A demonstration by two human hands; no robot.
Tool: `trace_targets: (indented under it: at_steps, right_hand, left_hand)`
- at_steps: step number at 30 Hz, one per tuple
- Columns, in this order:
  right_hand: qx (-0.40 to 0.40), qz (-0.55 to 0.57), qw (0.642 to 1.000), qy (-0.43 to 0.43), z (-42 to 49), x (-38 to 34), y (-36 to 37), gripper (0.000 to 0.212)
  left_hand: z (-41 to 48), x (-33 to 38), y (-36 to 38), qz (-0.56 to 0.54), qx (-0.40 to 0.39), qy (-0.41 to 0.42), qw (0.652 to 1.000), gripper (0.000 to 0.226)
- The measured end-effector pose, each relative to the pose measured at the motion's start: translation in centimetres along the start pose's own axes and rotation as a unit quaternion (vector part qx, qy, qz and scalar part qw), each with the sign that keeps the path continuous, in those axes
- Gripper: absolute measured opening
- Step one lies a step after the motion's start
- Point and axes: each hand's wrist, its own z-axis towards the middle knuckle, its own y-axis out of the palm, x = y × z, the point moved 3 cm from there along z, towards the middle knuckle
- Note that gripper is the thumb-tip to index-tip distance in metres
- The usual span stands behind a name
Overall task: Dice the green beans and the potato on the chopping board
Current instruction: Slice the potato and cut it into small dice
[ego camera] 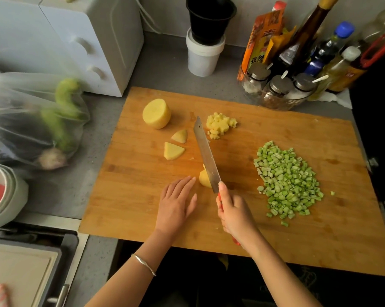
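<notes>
On the wooden chopping board [142,207] a heap of diced green beans [286,180] lies at the right. A half potato [156,113] stands at the back left, with two wedges [173,151] nearer and a small pile of potato dice [220,124] behind the blade. My right hand [234,214] grips the red handle of a knife [206,154], whose blade rests against a potato piece [204,178]. My left hand [177,202] lies flat on the board with straight fingers, its fingertips just left of that piece.
A clear bag of vegetables [38,120] lies left of the board, by a white drawer unit [80,41]. Bottles and spice jars [297,63] crowd the back right. A white tub with a black pot [206,41] stands behind. Bowls [3,193] sit at the left edge.
</notes>
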Motion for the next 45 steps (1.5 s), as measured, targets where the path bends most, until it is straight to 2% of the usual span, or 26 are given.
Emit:
trace_targets:
  at_steps: [18, 25, 28, 34, 45]
  right_hand:
    - [0.003, -0.035, 0.999, 0.017, 0.1, -0.5, 0.6, 0.058]
    - [0.015, -0.077, 0.997, -0.002, 0.0, -0.6, 0.8, 0.055]
    - [0.023, -0.104, 0.994, -0.014, -0.1, -0.8, 0.9, 0.054]
    - [0.025, -0.112, 0.993, -0.019, 0.1, -1.1, 1.1, 0.049]
    - [0.02, -0.143, 0.99, 0.006, 0.6, -0.5, 1.4, 0.053]
  left_hand:
    - [0.2, 0.3, -0.4, 0.012, -0.011, -0.011, 1.0, 0.043]
    - [0.2, 0.4, -0.7, 0.004, 0.002, -0.009, 1.0, 0.046]
    - [0.3, 0.4, -0.6, 0.006, -0.024, -0.009, 1.0, 0.045]
    - [0.6, 0.6, 0.3, 0.002, -0.126, 0.026, 0.992, 0.054]
    - [0.6, 0.5, 0.3, -0.033, -0.142, 0.017, 0.989, 0.054]
